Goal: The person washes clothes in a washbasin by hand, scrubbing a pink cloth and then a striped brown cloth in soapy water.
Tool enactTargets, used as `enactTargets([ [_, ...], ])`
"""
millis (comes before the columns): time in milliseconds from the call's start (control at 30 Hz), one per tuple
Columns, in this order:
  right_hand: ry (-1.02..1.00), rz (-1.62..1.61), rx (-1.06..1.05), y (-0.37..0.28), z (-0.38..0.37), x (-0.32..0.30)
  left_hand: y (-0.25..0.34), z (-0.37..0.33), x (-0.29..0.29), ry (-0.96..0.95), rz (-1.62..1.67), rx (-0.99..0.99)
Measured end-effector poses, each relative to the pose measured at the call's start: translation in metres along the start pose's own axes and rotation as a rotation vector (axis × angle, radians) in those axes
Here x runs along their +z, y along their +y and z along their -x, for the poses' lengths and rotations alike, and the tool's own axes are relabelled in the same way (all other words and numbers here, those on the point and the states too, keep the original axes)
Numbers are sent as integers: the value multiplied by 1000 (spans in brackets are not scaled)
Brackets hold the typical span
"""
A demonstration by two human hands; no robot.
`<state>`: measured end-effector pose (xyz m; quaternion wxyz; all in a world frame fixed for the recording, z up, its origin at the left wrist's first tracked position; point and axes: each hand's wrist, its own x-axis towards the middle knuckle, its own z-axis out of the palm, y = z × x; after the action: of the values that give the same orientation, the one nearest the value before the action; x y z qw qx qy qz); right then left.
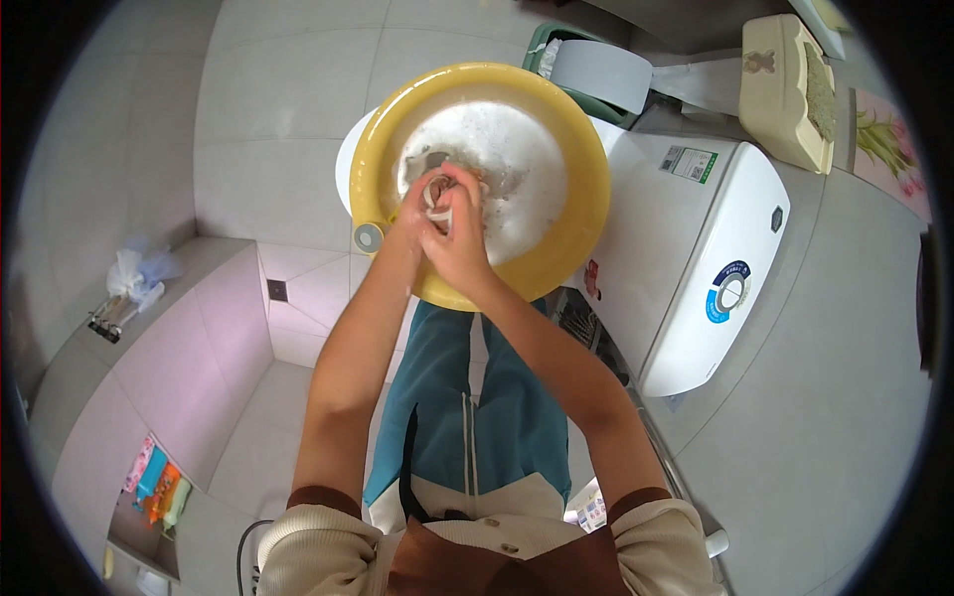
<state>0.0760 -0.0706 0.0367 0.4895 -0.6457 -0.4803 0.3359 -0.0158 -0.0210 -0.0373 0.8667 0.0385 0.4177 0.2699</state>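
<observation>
A small wet cloth (438, 202) is clamped between the left hand (415, 221) and right hand (459, 241), pressed together above the yellow basin (576, 169). It is judged soft, light and slippery with suds (517, 159), best gripped bunched in both fists.

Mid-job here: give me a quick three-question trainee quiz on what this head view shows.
1. True or false: both hands, left hand and right hand, are over the yellow basin.
2. Multiple choice: what do the hands grip together? A) a light cloth B) a brush C) a bottle
3. Fill in: the water in the basin is covered with ____.

Key:
1. True; they meet above the suds.
2. A; a small pale cloth is bunched between the hands.
3. Foam; the white washing machine stands at the person's right.
</observation>
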Motion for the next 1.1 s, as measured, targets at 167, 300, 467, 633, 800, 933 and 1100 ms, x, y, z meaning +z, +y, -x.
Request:
enactTargets([
  [167, 176, -336, 547, 33, -60, -42, -14, 21, 94, 115, 38, -27],
  [300, -56, 135, 85, -7, -21, -23, 4, 16, 71, -177, 335, -38],
  [467, 241, -122, 164, 24, -37, -45, -24, 15, 112, 165, -5, -103],
  [633, 92, 160, -80, -13, -31, -32, -46, -5, 29, 54, 133, -52],
  [800, 202, -121, 364, -9, -43, -44, -52, -13, 70, 280, -592, 213],
  [933, 236, -397, 595, -20, -55, -40, -30, 5, 103, 519, -560, 408],
  [1100, 273, -610, 760, 3, -56, -41, -27, 10, 100, 578, -816, 580],
])
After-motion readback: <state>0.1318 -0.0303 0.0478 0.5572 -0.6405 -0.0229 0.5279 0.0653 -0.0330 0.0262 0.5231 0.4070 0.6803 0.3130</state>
